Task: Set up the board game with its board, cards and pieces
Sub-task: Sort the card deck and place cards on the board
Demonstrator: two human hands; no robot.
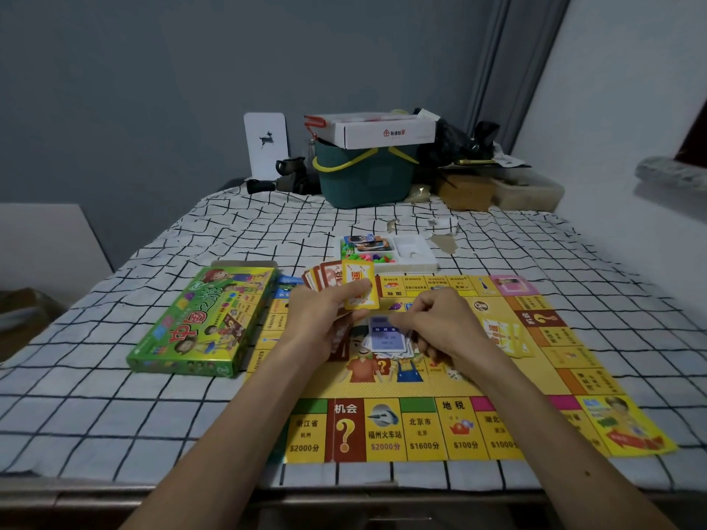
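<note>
A yellow game board [451, 380] lies unfolded on the checked tablecloth. My left hand [325, 319] grips a fan of cards [344, 279], red-backed ones behind a yellow one in front. My right hand [436, 323] pinches a blue-faced card [386, 336] just above a small pile of cards in the board's middle. A yellow card stack [505, 334] lies on the board's right side. Beyond the board's far edge stands a white plastic tray [415, 254] holding coloured pieces and more cards.
The green game box [199, 323] lies left of the board. At the table's back stand a green basket [367, 174] under a white carton, black bags and clear containers. Paper scraps lie near the tray.
</note>
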